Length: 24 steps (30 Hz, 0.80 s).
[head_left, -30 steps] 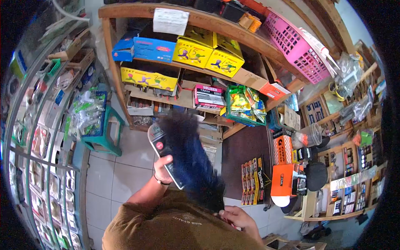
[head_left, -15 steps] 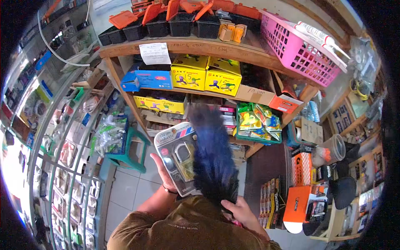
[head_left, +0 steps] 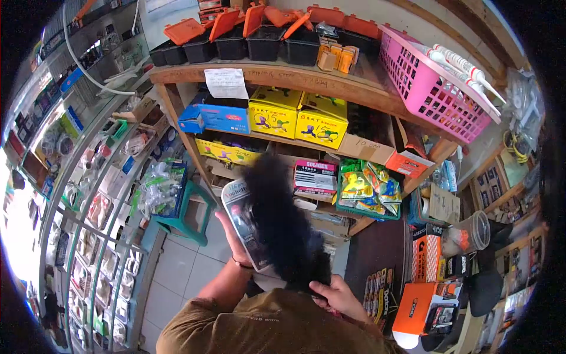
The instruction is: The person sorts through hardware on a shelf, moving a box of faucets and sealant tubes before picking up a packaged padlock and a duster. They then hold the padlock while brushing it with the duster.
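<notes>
A dark, fluffy feather duster (head_left: 286,221) is gripped near its base by my right hand (head_left: 341,297), fingers wrapped round the handle. Its bushy head lies over the front of a blister-packed padlock (head_left: 237,203). My left hand (head_left: 232,237) holds that pack upright from its left side and behind, with the thumb side showing and the other fingers hidden. Most of the padlock is behind the duster; the pack's left edge and printed top show.
Ahead stands a wooden shelf (head_left: 277,75) with yellow boxes (head_left: 321,125), black bins (head_left: 265,47) and a pink basket (head_left: 433,82). A green stool (head_left: 191,212) is at left beside a glass display case (head_left: 97,236). An orange box (head_left: 415,308) sits at right.
The duster has swept left across the pack, so it now covers the padlock that was visible. The pack has turned more upright, and the view has shifted slightly.
</notes>
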Motion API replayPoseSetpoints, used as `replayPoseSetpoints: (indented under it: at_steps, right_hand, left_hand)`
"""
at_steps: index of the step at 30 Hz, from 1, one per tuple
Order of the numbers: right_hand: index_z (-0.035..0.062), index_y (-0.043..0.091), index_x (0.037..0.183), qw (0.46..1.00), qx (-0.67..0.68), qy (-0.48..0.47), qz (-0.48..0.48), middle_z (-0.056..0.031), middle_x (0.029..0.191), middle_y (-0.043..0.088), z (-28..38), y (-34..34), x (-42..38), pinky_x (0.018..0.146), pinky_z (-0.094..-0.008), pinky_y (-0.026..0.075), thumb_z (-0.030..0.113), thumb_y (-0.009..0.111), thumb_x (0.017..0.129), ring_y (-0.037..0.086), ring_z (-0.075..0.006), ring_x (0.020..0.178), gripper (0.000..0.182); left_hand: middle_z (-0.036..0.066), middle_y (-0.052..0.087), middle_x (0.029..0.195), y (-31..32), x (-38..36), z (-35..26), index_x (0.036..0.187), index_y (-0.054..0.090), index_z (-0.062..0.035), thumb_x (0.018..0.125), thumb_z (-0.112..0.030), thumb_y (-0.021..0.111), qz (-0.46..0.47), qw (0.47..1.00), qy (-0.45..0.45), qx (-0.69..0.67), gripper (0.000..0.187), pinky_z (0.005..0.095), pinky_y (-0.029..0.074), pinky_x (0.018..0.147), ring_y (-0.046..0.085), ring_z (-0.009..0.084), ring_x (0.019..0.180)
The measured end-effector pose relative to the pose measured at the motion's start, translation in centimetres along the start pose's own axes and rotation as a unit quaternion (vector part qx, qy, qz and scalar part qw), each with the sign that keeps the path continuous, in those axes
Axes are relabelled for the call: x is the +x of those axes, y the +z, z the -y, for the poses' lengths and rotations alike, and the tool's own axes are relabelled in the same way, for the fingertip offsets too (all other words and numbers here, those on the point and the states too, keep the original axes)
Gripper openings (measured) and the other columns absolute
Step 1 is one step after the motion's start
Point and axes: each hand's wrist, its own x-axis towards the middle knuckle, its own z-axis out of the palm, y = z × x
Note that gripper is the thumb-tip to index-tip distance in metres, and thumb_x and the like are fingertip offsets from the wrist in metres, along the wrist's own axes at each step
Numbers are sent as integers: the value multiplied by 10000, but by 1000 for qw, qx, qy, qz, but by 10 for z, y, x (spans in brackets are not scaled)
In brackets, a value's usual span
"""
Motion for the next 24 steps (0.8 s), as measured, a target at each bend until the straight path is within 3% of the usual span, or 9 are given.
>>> replayPoseSetpoints:
  at_steps: [2, 4, 5, 9, 13, 16, 20, 21, 24]
  right_hand:
    - [-15, 493, 625, 1000, 0, 17, -11, -75, 489, 346, -9, -7, 8, 402, -297, 296, 351, 575, 878, 306, -89, 420, 453]
    - [33, 452, 537, 918, -333, -194, 96, -20, 438, 369, -19, -12, 13, 372, -251, 307, 371, 573, 874, 364, -71, 397, 492]
    - [38, 405, 491, 909, -387, -144, 63, 17, 412, 381, -27, -14, 17, 388, -229, 373, 371, 572, 873, 429, -81, 394, 534]
    - [-16, 373, 498, 999, -29, 20, -24, -1, 396, 373, -28, -18, 16, 498, -256, 473, 387, 574, 868, 435, -117, 386, 583]
    - [14, 566, 722, 939, -332, 1, 85, 1, 522, 498, -13, -15, 1, 392, -254, 389, 323, 567, 885, 444, -86, 413, 350]
    - [-20, 557, 859, 999, -40, -1, -21, 6, 582, 533, -13, -12, -6, 417, -310, 381, 325, 559, 891, 470, -139, 441, 346]
    - [-1, 568, 803, 965, -152, -209, 35, -6, 563, 531, -6, 4, -3, 402, -239, 358, 308, 556, 890, 446, -76, 430, 321]
    - [4, 580, 843, 935, -269, -228, 26, -20, 600, 555, -8, -2, -4, 419, -223, 366, 306, 544, 897, 465, -60, 466, 309]
    - [-27, 564, 963, 995, -91, 21, 19, -38, 658, 564, -2, -23, -6, 466, -256, 405, 370, 544, 890, 494, -88, 535, 404]
  left_hand:
    - [160, 415, 1317, -19, 3, -3, 1367, 294, -87, 737, -759, 352, 24, 999, 3, -21, 922, 489, 349, 995, 464, 328, 1152]
    - [161, 427, 1303, -12, 2, -2, 1360, 303, -82, 750, -750, 340, 12, 1000, 5, -14, 905, 482, 361, 986, 471, 326, 1141]
    - [161, 440, 1290, -5, 3, -1, 1353, 311, -77, 764, -742, 329, 3, 1000, 6, -6, 888, 475, 373, 977, 479, 324, 1130]
    - [160, 375, 1347, 0, 4, -6, 1374, 276, -89, 762, -735, 357, 7, 1000, 18, -4, 894, 487, 317, 1015, 427, 315, 1186]
    - [158, 380, 1345, -2, 2, 3, 1377, 267, -90, 762, -739, 347, 84, 996, -20, 21, 898, 490, 304, 1024, 411, 313, 1201]
    - [147, 400, 1332, 0, -2, -2, 1370, 274, -76, 747, -756, 342, 27, 999, -12, 14, 925, 468, 359, 992, 456, 290, 1165]
    - [122, 484, 1255, 27, -3, 2, 1336, 338, -72, 740, -770, 329, 86, 994, -39, 53, 918, 433, 423, 926, 512, 273, 1099]
    - [134, 455, 1285, 17, 11, 5, 1354, 311, -75, 731, -784, 316, -54, 933, -47, 352, 944, 455, 408, 940, 492, 292, 1126]
    - [183, 416, 1312, 5, -2, -5, 1375, 259, -69, 733, -788, 300, -2, 1000, -4, 0, 965, 502, 372, 966, 468, 336, 1148]
